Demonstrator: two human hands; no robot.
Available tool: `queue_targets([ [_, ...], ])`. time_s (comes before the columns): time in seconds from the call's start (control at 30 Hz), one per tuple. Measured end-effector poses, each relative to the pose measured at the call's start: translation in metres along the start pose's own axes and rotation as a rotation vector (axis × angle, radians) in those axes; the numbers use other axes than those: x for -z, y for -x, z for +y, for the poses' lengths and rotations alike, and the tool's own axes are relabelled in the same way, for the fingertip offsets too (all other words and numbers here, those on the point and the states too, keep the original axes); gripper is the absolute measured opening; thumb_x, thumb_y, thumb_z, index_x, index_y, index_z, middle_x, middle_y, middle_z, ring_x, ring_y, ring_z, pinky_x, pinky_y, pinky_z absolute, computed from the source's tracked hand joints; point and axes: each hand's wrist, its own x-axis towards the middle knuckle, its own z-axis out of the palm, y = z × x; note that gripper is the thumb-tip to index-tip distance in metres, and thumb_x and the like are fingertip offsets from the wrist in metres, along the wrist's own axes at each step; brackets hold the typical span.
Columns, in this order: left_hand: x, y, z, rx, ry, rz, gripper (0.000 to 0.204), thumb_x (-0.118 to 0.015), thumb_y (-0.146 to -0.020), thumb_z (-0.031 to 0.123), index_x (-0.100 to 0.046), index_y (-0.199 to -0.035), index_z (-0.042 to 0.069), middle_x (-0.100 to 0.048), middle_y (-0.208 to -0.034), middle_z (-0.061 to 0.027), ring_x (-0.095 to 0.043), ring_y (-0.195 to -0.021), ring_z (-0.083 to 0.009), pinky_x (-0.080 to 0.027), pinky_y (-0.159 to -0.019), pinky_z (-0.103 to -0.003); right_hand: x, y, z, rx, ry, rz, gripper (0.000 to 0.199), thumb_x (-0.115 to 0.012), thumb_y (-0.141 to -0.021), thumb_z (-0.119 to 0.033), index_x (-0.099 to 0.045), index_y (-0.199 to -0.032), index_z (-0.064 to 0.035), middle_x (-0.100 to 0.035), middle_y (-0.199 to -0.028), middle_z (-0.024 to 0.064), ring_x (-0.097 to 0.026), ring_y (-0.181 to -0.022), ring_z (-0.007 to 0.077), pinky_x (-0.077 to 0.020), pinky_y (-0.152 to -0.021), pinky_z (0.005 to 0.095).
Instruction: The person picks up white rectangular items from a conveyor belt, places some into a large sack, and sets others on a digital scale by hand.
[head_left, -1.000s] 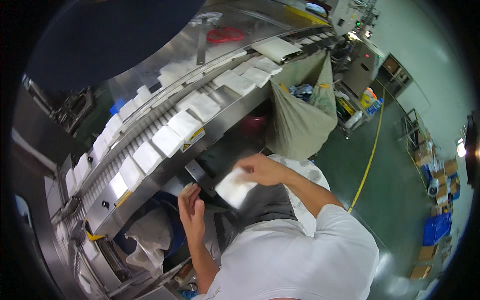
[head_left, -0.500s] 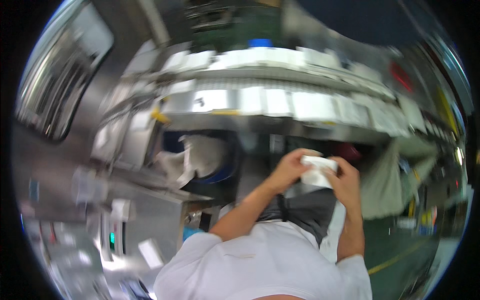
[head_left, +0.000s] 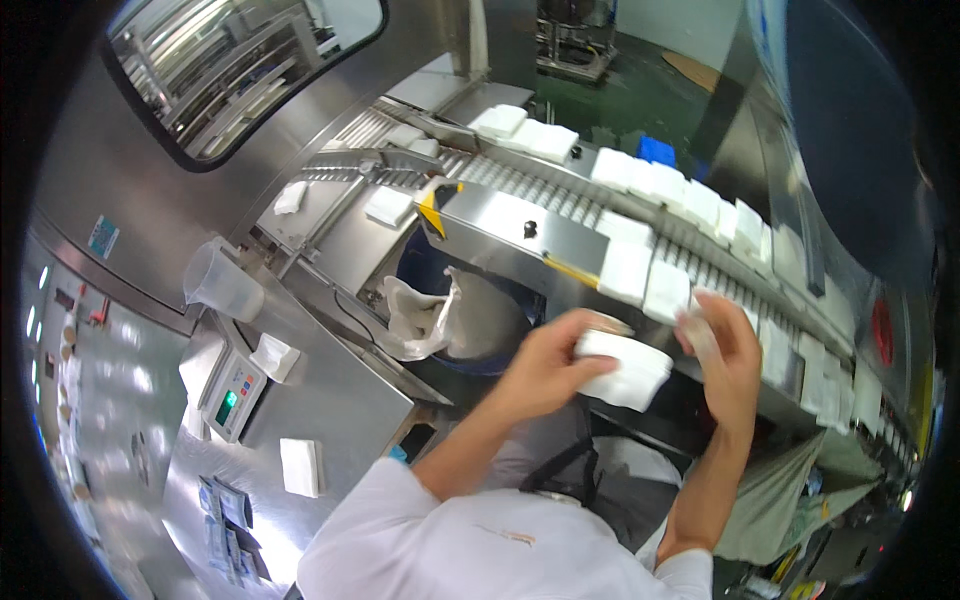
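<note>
While pinching pad (head_left: 634, 374) in left hand (head_left: 552, 362) before conveyor (head_left: 492, 214), with right hand (head_left: 729, 348) loosely spread just beside, judge pad likely light, soft and easily creased, best gripped gently across broad faces.

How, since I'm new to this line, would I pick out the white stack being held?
Start at the steel conveyor running diagonally across the view, lined with white pieces. Nearer the person's body is their left hand, with the white stack in its grip. Unlike its lookalikes lying along the conveyor, this one is held up off it.
</note>
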Motion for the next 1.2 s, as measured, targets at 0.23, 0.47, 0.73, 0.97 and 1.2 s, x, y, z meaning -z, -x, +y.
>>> queue_targets([
  [0.23,0.118,0.074,0.047,-0.043,-0.088,0.816,0.041,-0.076,-0.088,-0.004,-0.063,-0.127,-0.001,-0.070,-0.111,-0.0081,-0.068,-0.103,-0.0162,-0.056,-0.090,-0.032,-0.258,-0.338,0.068,0.736,0.652,-0.626,0.041,-0.060,-0.087,0.007,-0.070,-0.124,-0.0068,-0.070,-0.126,0.0141,-0.060,-0.122,0.0361,-0.0476,-0.108,0.0429],
  [0.47,0.193,0.141,0.053,0.239,-0.026,1.121,0.043,-0.078,-0.084,0.001,-0.063,-0.124,0.001,-0.070,-0.114,-0.0079,-0.067,-0.106,-0.0183,-0.054,-0.095,-0.033,-0.476,-0.518,0.156,1.194,1.152,-0.834,0.034,-0.071,-0.085,-0.007,-0.071,-0.118,-0.0149,-0.070,-0.123,0.0028,-0.057,-0.128,0.0251,-0.0441,-0.111,0.0419],
  [0.73,0.216,0.178,0.079,0.476,-0.131,1.309,0.033,-0.075,-0.086,-0.004,-0.065,-0.117,-0.001,-0.069,-0.115,-0.0092,-0.064,-0.106,-0.0184,-0.051,-0.097,-0.032,-0.548,-0.557,0.153,1.109,1.371,-1.179,0.067,-0.086,-0.068,-0.023,-0.062,-0.130,-0.0173,-0.061,-0.133,0.0107,-0.048,-0.140,0.0333,-0.0363,-0.116,0.0529],
  [0.97,0.230,0.154,0.121,1.049,-0.613,1.190,0.036,-0.074,-0.085,0.000,-0.065,-0.119,0.002,-0.066,-0.121,-0.0189,-0.065,-0.107,-0.0369,-0.050,-0.097,-0.041,-0.535,-0.552,0.166,1.218,1.271,-1.054,0.079,-0.097,-0.059,-0.025,-0.064,-0.131,-0.0176,-0.066,-0.127,0.0064,-0.055,-0.132,0.0287,-0.0395,-0.114,0.0552],
  [1.2,0.274,-0.023,0.168,0.463,-1.163,0.935,0.047,-0.079,-0.081,0.002,-0.067,-0.126,0.003,-0.065,-0.126,-0.0203,-0.062,-0.123,-0.0405,-0.048,-0.105,-0.044,-0.571,-0.577,0.176,1.222,1.295,-0.896,0.020,-0.061,-0.097,-0.017,-0.069,-0.115,-0.0176,-0.073,-0.111,0.0048,-0.061,-0.126,0.0264,-0.0393,-0.114,0.0543],
])
